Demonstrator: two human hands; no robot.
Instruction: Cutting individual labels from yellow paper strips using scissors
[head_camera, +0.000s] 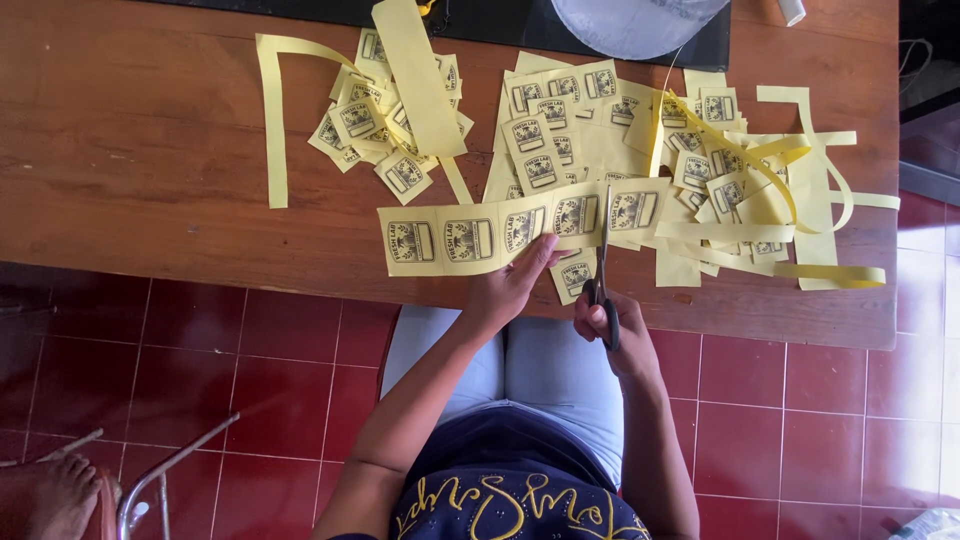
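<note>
Head view, looking down onto a brown wooden bench (150, 150).

Left hand (510, 290): fingers pinched closed on the lower edge of a yellow label strip (470, 238). The strip lies flat near the front edge of the bench, long axis running left to right across the view, with printed labels side by side along it. Its left end is free; its right end reaches the scissors.

Right hand (615, 335): closed through the handles of the scissors (603, 255). Scissor long axis runs front to back, tips pointing away from the person, blades crossing the strip near its right end at about a right angle.

Behind: a pile of cut labels (380, 130) at left-centre, and loose yellow offcut ribbons (790, 200) at right.
</note>
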